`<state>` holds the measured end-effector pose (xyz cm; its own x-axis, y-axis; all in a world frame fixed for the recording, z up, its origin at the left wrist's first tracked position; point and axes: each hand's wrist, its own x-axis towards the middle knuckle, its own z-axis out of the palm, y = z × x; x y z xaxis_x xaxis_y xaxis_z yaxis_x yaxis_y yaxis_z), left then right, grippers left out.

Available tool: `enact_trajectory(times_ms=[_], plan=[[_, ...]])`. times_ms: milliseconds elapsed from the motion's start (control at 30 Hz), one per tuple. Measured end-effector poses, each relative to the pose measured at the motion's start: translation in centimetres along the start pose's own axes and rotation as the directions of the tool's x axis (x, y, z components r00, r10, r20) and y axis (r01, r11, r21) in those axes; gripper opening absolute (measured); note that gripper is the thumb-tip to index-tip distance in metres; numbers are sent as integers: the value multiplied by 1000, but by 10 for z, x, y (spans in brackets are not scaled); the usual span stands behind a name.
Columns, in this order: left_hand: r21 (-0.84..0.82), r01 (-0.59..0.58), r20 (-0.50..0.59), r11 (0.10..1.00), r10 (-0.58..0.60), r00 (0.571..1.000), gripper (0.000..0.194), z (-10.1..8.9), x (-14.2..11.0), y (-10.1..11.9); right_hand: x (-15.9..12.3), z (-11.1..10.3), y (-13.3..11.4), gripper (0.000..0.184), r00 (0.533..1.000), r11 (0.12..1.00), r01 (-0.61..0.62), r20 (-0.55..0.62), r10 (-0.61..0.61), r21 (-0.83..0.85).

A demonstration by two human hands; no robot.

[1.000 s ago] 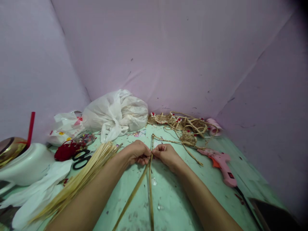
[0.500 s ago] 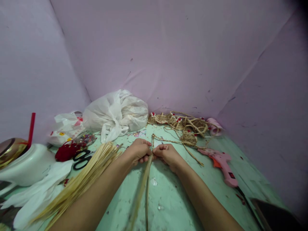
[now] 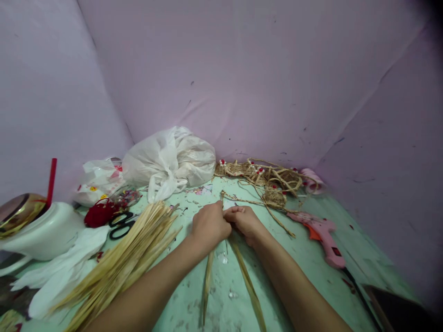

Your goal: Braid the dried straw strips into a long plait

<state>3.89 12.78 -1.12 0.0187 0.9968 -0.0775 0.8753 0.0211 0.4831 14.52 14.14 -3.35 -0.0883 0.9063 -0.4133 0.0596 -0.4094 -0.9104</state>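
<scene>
My left hand (image 3: 211, 224) is closed, back of the hand up, over strips of dried plant fibre (image 3: 249, 281) at the middle of the table. Right against it, my right hand (image 3: 245, 222) pinches the same strips between thumb and fingers. Two loose tails hang toward me, one below each hand. Beyond my hands a thin twisted cord (image 3: 238, 199) runs off to the right from a small bend. The exact crossing of the strips is hidden by my fingers. Beside my left forearm lies a bundle of dried strips (image 3: 134, 258).
At the back stand a white plastic bag (image 3: 169, 161) and woven pieces with red beads (image 3: 256, 173). A pink glue gun (image 3: 325, 235) with its cord lies right. Black-handled scissors (image 3: 121, 226), red yarn (image 3: 98, 214) and a white pot (image 3: 48, 235) are left. A pink spool (image 3: 312, 180) sits back right.
My left hand has rolled over and moved right, against my right hand. The wider strip tail has swung from the left side to the right. The view has shifted slightly.
</scene>
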Motion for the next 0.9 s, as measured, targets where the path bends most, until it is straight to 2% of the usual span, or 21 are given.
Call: enact_trajectory(times_ms=[33,100,167,233,300,367,433,500,567,733,900], plan=[[-23,-6,28,1000,6,1000,32,-5,1,0,0,-1,0,3,1000,1000,-9,11,8,14],[-171,35,104,985,-18,994,38,-16,5,-3,0,-4,-2,5,998,999,-28,49,26,43],[-364,190,189,912,-127,974,51,-24,10,-5,-1,-6,-3,5,996,997,-45,85,39,67],[-515,349,297,783,-219,929,50,-27,14,-7,-2,-7,-3,5,993,996,-46,108,38,79],[-615,435,435,658,-178,883,35,-25,15,-8,-2,-8,-2,6,991,996,-31,133,20,83],[-668,494,559,557,-63,827,18,-20,15,-10,0,-9,0,10,986,997,-10,169,-4,82],[-681,534,610,500,-15,792,11,-14,16,-12,2,-11,2,13,979,997,15,202,-31,79],[-683,536,602,496,-34,798,10,-11,18,-16,4,-12,4,15,974,997,45,218,-58,65],[-670,526,587,524,-59,807,10,-9,20,-19,4,-12,5,14,970,996,84,225,-88,30],[-605,527,591,597,-107,799,15,-7,23,-23,3,-14,2,9,942,971,229,266,-203,-69],[-553,467,550,690,-119,827,20,-6,22,-20,3,-18,0,4,943,964,217,290,-167,-153]])
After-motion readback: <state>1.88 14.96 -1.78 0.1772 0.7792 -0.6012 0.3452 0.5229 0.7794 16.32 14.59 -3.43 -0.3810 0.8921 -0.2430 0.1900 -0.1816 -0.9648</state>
